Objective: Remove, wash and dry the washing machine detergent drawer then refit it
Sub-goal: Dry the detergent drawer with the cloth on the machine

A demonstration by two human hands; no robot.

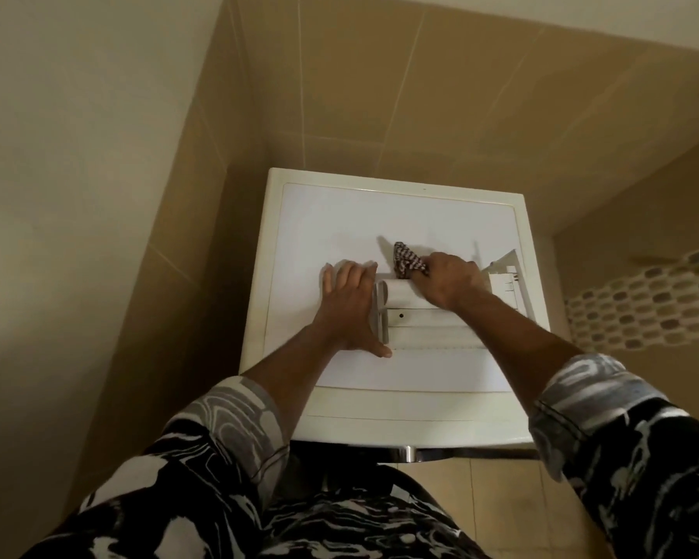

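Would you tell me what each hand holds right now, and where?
The right hand grips the checked cloth by its lower end; the left hand presses flat on the drawer.

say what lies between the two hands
Head view: the detergent drawer, lying on the washing machine, fills the gap; the right hand grips a checked cloth.

Black-and-white swirl-print top [340, 530], sleeves [642, 457] turned back — paler grey cuffs [239, 401], bare forearms [299, 357], bare hands [348, 304]
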